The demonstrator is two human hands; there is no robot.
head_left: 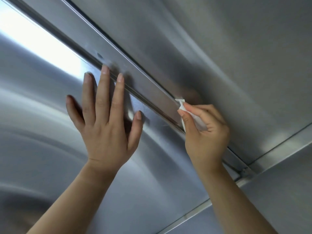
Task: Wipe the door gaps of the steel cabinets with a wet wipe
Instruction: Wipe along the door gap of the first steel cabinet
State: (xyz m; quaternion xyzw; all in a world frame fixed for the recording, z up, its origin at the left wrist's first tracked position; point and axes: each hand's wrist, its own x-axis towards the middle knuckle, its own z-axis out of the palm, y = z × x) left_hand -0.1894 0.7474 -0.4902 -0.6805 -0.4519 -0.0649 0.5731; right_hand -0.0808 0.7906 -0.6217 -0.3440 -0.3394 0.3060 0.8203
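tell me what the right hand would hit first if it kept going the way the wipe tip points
Probably nothing new: the right hand already holds the wet wipe at the door gap. Going on up-left, it would likely follow the gap, which looks free as far as the picture shows.

1. Brushed steel filled the whole view; no floor, wall or window showed.
2. A broad left door panel [33, 115] carried curved, blurred grey reflections.
3. A bright white band of light [38, 41] glared along that panel's upper edge.
4. A flat steel strip [135, 68] ran diagonally from upper left to lower right, with a dark groove [67, 38] on its left side and a thin dark gap [108, 39] on its right.
5. The right door panel [236, 56] looked duller and evenly grey.
6. A narrow steel rail [278, 141] crossed the lower right, with another steel panel [278, 191] beneath it.
7. A small metal fitting [244, 171] sat where the strip met the rail.
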